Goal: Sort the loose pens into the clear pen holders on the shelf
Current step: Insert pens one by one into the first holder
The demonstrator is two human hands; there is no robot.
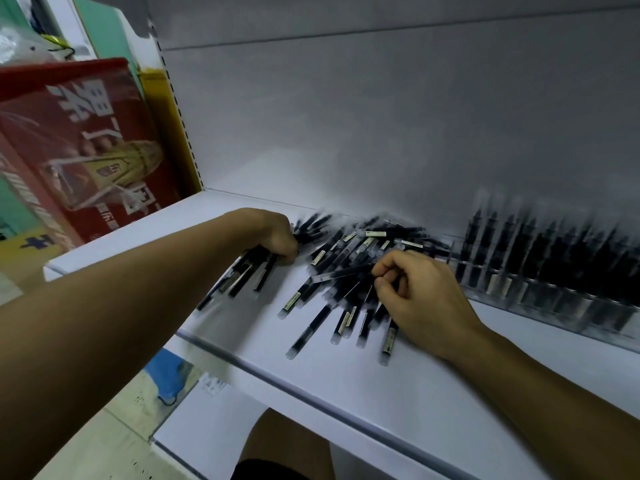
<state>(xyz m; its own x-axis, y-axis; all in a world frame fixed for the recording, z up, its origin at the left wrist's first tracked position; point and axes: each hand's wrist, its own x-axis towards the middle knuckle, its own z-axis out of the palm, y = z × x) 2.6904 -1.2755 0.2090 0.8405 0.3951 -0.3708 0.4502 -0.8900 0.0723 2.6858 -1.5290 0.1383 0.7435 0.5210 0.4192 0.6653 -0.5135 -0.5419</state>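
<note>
A heap of loose black pens (349, 265) with clear caps lies on the white shelf (311, 368). My left hand (277, 237) grips a bundle of black pens (249, 271) at the heap's left edge, their ends fanning out both sides of the fist. My right hand (419, 299) rests on the heap's right side and pinches a single pen (339, 276) between thumb and fingers. The clear pen holders (554, 292) stand at the right against the back wall, filled with upright black pens.
A red printed carton (79, 147) stands left of the shelf beside a yellow upright post (166, 126). The grey back panel (381, 116) rises behind the pens. Below the shelf's front edge is a lower shelf (207, 434), the floor and my knee (287, 445).
</note>
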